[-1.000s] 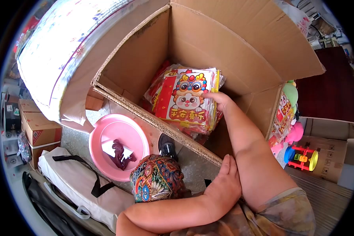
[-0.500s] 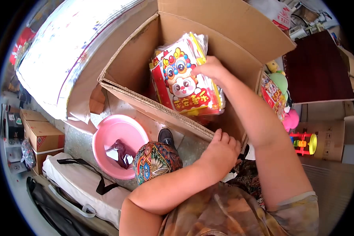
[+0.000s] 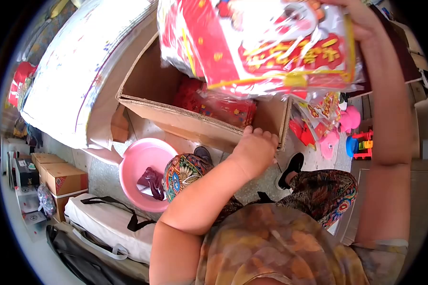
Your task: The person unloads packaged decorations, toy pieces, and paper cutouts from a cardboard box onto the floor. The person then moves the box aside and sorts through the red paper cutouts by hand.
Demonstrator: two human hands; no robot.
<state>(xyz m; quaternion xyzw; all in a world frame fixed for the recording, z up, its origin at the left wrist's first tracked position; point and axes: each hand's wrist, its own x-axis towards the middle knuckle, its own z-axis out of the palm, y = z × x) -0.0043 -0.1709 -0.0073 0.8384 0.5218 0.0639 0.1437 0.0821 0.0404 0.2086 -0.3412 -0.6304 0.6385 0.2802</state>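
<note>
Right hand (image 3: 357, 20), fast around the packet stack (image 3: 276, 50), now above the box (image 3: 190, 125), no longer inside it.

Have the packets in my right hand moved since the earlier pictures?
Yes: the packets went up, from inside the box to above it.

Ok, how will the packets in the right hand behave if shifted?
The packets are probably slippery, given their glossy plastic. They may sag or slide apart: the plastic looks crinkled, and the right hand holds only one side.
</note>
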